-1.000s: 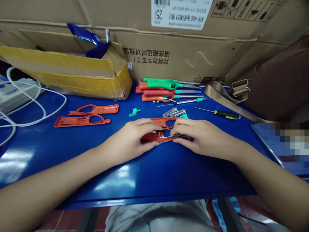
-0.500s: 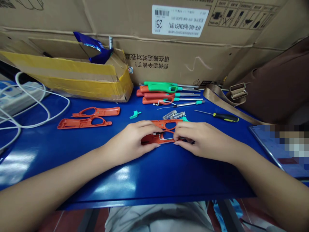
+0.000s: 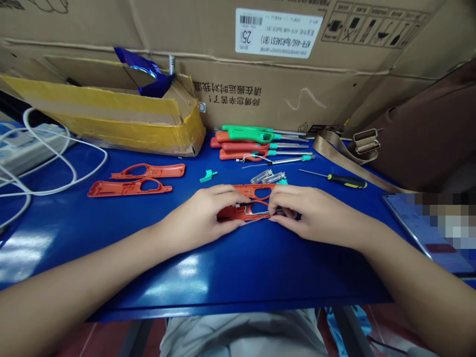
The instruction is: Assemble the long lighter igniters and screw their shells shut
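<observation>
My left hand is closed around the left end of an orange lighter shell half, its thumb along the near edge. Near its index fingertip, a small black part with a white end lies at the shell. A thin pale wire runs from there across the shell's opening. My right hand pinches the shell's right end, by a dark metal rod mostly hidden under the fingers. Just behind lies another orange shell half. Two clear fuel tanks and a turquoise trigger piece sit beyond it.
Two orange shell halves and a turquoise trigger lie left. Several stick lighters are stacked at the back. A screwdriver, strap and tablet-like device are right. A taped carton and white cables stand left.
Both hands stay almost in place. A thin greyish strand now shows along the shell's near edge between my fingertips, and the wire in the opening has shifted slightly.
</observation>
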The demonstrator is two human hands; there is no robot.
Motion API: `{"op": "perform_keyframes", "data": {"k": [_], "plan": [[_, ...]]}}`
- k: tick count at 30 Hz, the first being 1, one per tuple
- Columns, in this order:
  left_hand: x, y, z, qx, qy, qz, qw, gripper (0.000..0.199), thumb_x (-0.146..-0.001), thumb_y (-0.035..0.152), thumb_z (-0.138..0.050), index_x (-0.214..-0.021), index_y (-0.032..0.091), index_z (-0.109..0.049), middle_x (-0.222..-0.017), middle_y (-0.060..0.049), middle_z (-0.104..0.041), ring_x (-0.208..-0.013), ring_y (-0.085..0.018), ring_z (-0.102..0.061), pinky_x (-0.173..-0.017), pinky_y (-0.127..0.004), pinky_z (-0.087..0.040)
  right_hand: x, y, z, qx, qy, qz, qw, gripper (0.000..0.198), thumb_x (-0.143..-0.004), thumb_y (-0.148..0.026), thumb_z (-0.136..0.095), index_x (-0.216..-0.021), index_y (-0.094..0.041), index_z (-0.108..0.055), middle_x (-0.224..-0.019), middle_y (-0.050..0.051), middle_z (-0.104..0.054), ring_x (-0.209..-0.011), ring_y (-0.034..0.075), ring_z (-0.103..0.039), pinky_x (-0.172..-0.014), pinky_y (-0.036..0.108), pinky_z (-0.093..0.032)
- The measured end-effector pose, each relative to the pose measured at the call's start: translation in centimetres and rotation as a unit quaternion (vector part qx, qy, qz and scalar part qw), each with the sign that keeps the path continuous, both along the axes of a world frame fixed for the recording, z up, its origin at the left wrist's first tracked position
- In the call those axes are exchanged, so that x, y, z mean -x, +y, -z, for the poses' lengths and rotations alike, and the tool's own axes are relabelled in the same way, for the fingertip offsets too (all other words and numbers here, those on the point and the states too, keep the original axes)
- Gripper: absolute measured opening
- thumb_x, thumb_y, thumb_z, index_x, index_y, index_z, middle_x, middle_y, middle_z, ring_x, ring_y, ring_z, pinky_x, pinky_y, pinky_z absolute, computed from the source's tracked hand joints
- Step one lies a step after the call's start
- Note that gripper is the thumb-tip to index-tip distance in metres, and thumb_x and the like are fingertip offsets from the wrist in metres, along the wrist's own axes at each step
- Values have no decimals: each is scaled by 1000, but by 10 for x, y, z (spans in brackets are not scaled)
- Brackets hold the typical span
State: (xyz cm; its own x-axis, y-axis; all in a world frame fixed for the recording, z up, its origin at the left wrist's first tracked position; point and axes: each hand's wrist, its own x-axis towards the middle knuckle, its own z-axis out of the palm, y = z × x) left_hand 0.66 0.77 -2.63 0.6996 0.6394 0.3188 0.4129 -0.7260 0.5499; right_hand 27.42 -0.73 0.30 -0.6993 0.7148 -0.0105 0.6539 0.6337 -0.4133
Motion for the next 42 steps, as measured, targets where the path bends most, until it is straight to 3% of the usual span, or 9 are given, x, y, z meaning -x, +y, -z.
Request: {"op": "perform_keyframes", "data": {"k": [5, 11, 19, 23, 26, 29, 36, 39, 42], "plan": [[0, 0, 0, 4, 3, 3, 1000, 31, -88, 16, -72, -119, 19, -68, -117, -7, -72, -106, -20, -71, -93, -33, -59, 1, -1, -1, -10, -15, -6, 1000, 12, -98, -22, -58, -107, -23, -65, -110, 4, -64, -90, 17, -61, -71, 29, -42], [0, 0, 0, 5, 0, 3, 1000, 29, -90, 18, -71, -119, 19, -67, -117, -7, -73, -107, -20, -71, -94, -33, -59, 3, 0, -1, -12, -20, -5, 1000, 6, -98, -22, -58, -100, -21, -64, -107, 4, -64, -82, 15, -60, -67, 29, -41], [0, 0, 2, 3, 3, -2, 1000, 31, -90, 18, -71, -121, 19, -68, -119, -8, -72, -108, -21, -71, -94, -34, -59, -6, 1, -6, 44, -7, -44, 998, 9, -93, -16, -61, -92, -23, -67, -106, 3, -64, -84, 15, -60, -74, 30, -45], [1, 0, 2, -4, -2, 1, 1000, 32, -89, 18, -73, -121, 17, -68, -118, -8, -72, -107, -20, -71, -94, -33, -59, -4, 0, -9, 53, 21, -55, 997, 18, -95, -15, -56, -105, -23, -68, -110, 4, -66, -93, 17, -62, -83, 31, -47], [1, 0, 1, -2, -1, 4, 1000, 32, -89, 18, -73, -121, 17, -68, -118, -8, -72, -107, -20, -70, -93, -33, -59, -3, 2, -8, 38, 52, -19, 998, 22, -98, -16, -51, -112, -22, -67, -106, 5, -69, -91, 17, -62, -82, 31, -47], [0, 0, 1, 1, 5, 0, 1000, 31, -90, 18, -73, -121, 18, -68, -118, -8, -72, -107, -20, -70, -94, -33, -59, -6, 8, -4, 15, 44, 41, 998, 13, -96, -23, -57, -105, -22, -67, -93, 3, -69, -81, 16, -59, -73, 29, -43], [-1, 0, 2, -7, 1, -3, 1000, 33, -89, 16, -73, -121, 17, -69, -118, -8, -72, -106, -20, -70, -92, -31, -58, -6, 19, 4, 148, 37, 128, 980, 18, -89, -35, -65, -79, -20, -68, -63, -4, -53, -57, 12, -41, -56, 26, -31], [0, 0, 1, -4, -1, -5, 1000, 34, -87, 15, -74, -121, 17, -70, -117, -8, -73, -106, -20, -70, -92, -31, -58, -4, 17, 5, 149, 41, 152, 976, 16, -87, -31, -65, -76, -20, -66, -58, -6, -47, -54, 11, -39, -55, 26, -30], [0, -1, 1, -6, -12, -2, 1000, 34, -87, 14, -75, -120, 17, -70, -115, -7, -74, -106, -19, -70, -93, -29, -57, -3, 14, 5, 121, 28, 143, 982, 14, -89, -29, -63, -78, -20, -67, -60, -5, -51, -55, 11, -43, -56, 26, -32]]}}
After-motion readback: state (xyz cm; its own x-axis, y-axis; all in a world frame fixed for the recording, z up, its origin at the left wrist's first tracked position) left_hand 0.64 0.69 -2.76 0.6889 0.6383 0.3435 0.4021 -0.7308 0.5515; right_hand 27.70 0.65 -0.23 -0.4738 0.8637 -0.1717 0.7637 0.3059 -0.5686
